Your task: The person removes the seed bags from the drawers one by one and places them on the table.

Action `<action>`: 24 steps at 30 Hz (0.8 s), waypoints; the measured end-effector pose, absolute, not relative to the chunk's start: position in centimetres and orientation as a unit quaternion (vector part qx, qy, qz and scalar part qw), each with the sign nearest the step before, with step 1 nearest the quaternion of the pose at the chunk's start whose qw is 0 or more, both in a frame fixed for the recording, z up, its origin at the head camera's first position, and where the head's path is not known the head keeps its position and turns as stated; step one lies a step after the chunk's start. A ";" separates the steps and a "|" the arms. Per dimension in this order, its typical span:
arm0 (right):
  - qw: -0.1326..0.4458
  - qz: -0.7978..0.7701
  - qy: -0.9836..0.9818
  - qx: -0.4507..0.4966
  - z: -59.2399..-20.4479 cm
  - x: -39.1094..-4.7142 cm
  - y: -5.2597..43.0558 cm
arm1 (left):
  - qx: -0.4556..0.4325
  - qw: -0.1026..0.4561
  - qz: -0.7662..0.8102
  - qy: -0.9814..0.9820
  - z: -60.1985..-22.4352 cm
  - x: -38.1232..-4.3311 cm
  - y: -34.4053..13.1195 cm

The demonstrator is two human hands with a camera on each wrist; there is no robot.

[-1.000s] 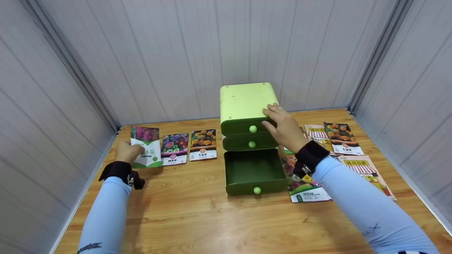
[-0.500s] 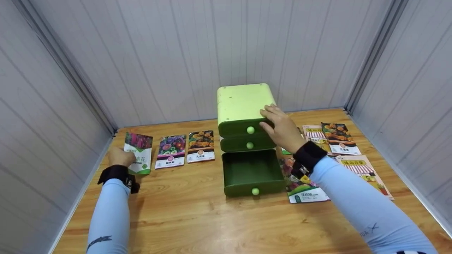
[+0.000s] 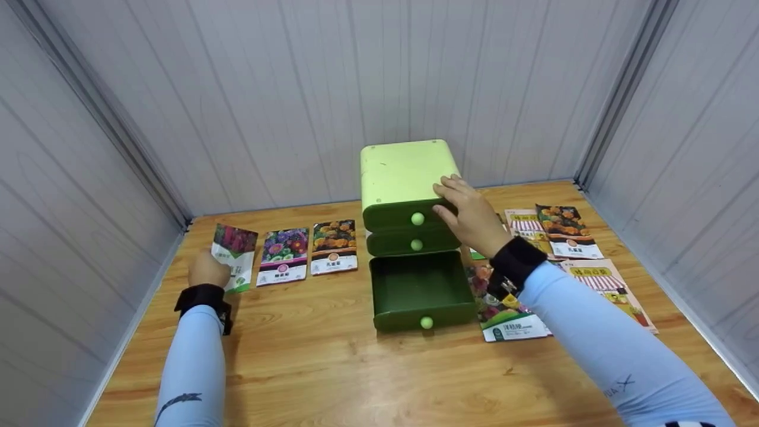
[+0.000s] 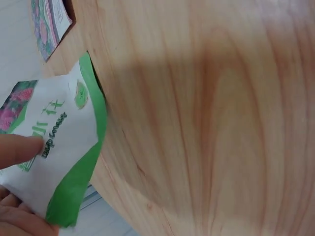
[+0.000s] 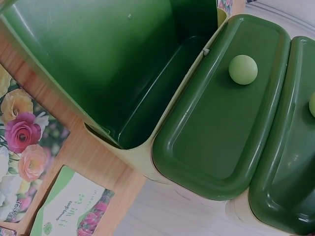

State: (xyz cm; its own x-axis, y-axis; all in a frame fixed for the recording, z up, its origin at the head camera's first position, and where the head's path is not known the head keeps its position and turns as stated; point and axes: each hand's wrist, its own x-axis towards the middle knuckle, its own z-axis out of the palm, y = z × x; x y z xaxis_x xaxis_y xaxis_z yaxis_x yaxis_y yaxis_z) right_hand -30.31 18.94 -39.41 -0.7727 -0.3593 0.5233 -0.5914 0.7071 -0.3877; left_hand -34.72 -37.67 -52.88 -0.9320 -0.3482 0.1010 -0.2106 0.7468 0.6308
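Observation:
My left hand [image 3: 209,270] pinches a green-and-white seed packet [image 3: 236,256] at the table's left side. In the left wrist view, the thumb lies on the front of this packet [image 4: 59,132] and fingers are curled behind it. My right hand [image 3: 472,218] rests on the front right edge of a light-green drawer cabinet [image 3: 406,169], its fingers extended over the top. The cabinet's bottom drawer [image 3: 426,318] is pulled out, and its visible inside holds nothing. The two upper drawers are pushed in. No part of the right hand shows in the right wrist view.
Beside the held packet lie a purple flower packet [image 3: 283,255] and an orange flower packet [image 3: 334,246]. Right of the cabinet are several more, including a marigold packet [image 3: 568,231], a sunflower packet [image 3: 608,290] and a large flower packet [image 3: 514,326]. Pale panel walls [image 3: 284,107] enclose the table.
My left hand has drawn the seed packet slightly left and down towards the table, and the packet now slants. The right hand stays on the cabinet.

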 end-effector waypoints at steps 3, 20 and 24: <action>0.213 0.274 -0.900 0.264 -39.5 -30.4 19.0 | 0.150 0.095 -0.304 -0.936 -56.2 -38.1 -40.2; 0.211 0.275 -0.902 0.256 -39.3 -30.3 18.9 | 0.169 0.065 -0.273 -0.945 -51.7 -33.7 -35.3; 0.210 0.277 -0.902 0.256 -39.3 -30.3 18.9 | 0.163 0.046 -0.252 -0.953 -52.4 -34.2 -35.6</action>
